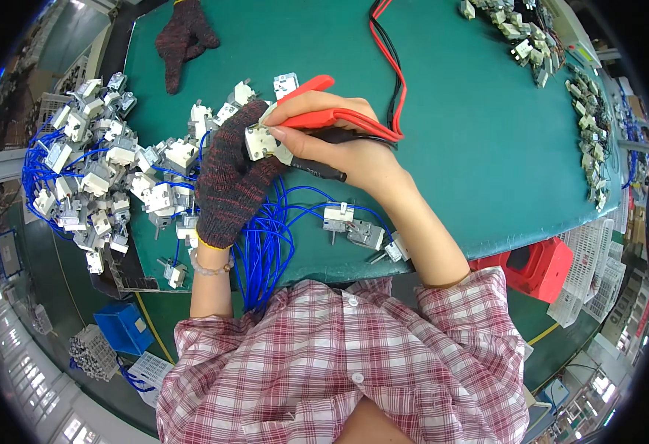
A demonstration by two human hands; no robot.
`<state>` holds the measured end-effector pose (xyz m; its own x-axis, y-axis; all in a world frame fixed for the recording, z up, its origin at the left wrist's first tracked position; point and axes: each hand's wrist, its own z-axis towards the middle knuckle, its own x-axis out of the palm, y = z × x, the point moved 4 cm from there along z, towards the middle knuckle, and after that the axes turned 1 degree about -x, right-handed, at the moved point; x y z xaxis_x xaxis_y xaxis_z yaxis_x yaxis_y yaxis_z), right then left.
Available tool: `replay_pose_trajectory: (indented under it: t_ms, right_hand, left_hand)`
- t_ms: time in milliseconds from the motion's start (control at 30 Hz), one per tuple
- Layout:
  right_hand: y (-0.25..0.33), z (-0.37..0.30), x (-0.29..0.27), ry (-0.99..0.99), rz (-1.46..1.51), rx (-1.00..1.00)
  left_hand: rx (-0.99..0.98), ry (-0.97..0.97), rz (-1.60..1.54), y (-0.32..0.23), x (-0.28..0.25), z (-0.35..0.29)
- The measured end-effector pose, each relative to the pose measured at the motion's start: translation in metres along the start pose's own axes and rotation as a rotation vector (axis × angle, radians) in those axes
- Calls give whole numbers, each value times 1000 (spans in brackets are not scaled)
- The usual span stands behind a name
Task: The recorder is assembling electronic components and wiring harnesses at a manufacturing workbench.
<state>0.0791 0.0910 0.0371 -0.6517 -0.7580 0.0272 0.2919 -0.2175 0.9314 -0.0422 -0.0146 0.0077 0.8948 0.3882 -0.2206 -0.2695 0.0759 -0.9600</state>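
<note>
My left hand, in a dark knitted glove, is closed around a small white-and-silver motor-like part. Bare and bent over it from the right, my right hand grips a red-handled clip. Its thumb and fingertips touch the part. A black handle shows under that hand; whether the hand grips it too I cannot tell. Red and black cables trail from the handles to the table's far edge. Blue wires hang in a bundle beside my left wrist.
Similar parts with blue wires are heaped at the left of the green table. Several more lie by my right forearm. A second dark glove rests at the far left. More parts line the right side. A red stool-like object stands beyond the near-right edge.
</note>
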Motion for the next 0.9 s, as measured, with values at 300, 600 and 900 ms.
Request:
replay_pose_trajectory:
  t_ms: [300, 600, 900]
  right_hand:
    - [0, -1, 2, -75, -70, -96]
    - [-2, -3, 4, -59, -97, -76]
    - [-5, -3, 2, -55, -67, -87]
  left_hand:
    - [37, 3, 172, 3, -2, 2]
    - [64, -11, 166, 1, -1, 1]
    - [63, -16, 254, 0, -1, 2]
